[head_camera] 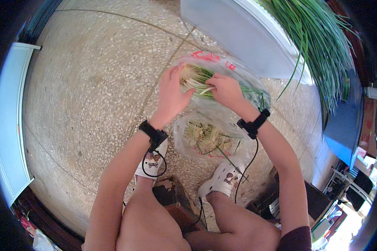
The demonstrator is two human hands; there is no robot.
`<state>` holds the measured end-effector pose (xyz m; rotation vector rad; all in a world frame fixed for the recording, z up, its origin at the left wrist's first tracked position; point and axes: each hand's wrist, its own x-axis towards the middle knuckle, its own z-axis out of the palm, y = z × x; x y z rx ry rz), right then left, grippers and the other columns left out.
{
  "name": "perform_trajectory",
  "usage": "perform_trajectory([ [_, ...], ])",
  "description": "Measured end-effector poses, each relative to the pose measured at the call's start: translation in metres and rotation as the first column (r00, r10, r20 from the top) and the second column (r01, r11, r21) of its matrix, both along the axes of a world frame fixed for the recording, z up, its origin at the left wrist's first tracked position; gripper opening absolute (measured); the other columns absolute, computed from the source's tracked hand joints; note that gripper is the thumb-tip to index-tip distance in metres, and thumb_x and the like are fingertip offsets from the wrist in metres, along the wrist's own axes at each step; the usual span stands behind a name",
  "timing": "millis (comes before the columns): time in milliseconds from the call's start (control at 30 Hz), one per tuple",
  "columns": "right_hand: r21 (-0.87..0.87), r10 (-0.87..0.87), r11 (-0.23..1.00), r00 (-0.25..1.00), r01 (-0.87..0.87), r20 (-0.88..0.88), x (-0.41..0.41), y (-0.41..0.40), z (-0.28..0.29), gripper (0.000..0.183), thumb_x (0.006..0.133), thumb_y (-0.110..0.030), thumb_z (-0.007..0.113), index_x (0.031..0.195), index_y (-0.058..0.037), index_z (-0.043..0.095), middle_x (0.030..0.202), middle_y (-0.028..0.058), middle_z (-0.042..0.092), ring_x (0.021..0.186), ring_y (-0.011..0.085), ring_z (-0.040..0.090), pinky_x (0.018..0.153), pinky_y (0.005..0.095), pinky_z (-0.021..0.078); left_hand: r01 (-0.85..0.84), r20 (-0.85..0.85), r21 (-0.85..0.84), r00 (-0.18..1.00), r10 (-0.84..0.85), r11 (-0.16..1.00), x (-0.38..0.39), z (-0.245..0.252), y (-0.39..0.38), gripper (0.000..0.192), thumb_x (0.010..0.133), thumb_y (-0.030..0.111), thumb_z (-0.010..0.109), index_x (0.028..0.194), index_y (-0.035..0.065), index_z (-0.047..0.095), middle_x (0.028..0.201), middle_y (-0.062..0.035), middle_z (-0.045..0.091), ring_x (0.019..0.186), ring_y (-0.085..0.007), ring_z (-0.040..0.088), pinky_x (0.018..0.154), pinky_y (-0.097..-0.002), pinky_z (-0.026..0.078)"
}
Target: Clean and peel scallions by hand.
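Note:
A bundle of spring onions lies in a clear plastic bag with red printing, roots to the left and green leaves to the right. My left hand is at the root end, its thumb apart from the fingers, with nothing plainly held. Between the thumb and fingers of my right hand is the white stalk of a single spring onion. Closer to my feet, a second clear plastic bag carries a heap of root and leaf trimmings. Both wrists wear black straps with cables.
Long green leaves hang over a white-edged panel at the upper right. White clogs flank the trimmings. A pale panel stands at the far left. The floor is speckled stone. A dark wooden stool is between my legs.

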<state>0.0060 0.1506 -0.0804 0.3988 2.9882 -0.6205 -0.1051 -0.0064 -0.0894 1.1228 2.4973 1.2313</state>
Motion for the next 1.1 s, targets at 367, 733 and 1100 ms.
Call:
perform_trajectory([
  [367,0.236,0.015,0.971,0.990,0.020,-0.143,0.005,-0.003,0.047,0.008,0.070,-0.006,0.055,0.074,-0.0077,0.062,0.078,0.0092,0.057,0.069,0.0314,0.060,0.057,0.0410,0.0497,0.097,0.056,-0.085,0.994,-0.092,0.992,-0.009,-0.043,0.021,0.024,0.066,0.014,0.070,0.086,0.0036,0.062,0.094,-0.0135,0.060,0.092,-0.0336,0.056,0.078,-0.0403,0.045],
  [733,-0.413,-0.328,0.893,0.885,0.177,-0.330,0.014,0.036,0.097,0.012,0.082,-0.001,0.058,0.092,0.0000,0.065,0.078,0.0104,0.061,0.067,0.0153,0.056,0.061,0.0277,0.0444,-0.055,0.169,0.021,0.984,0.051,0.998,-0.020,-0.010,0.011,0.022,0.075,0.011,0.068,0.095,0.0047,0.062,0.099,-0.0122,0.059,0.082,-0.0242,0.061,0.071,-0.0343,0.050],
  [1100,-0.330,-0.159,0.943,0.931,0.045,-0.328,0.017,0.011,0.108,0.015,0.075,0.004,0.057,0.089,0.0013,0.063,0.083,0.0144,0.061,0.074,0.0287,0.060,0.066,0.0331,0.0470,0.360,-0.152,0.263,0.932,-0.330,0.895,-0.015,0.099,0.008,0.030,0.084,0.015,0.062,0.112,0.0077,0.060,0.106,-0.0111,0.061,0.085,-0.0274,0.062,0.069,-0.0338,0.051],
])
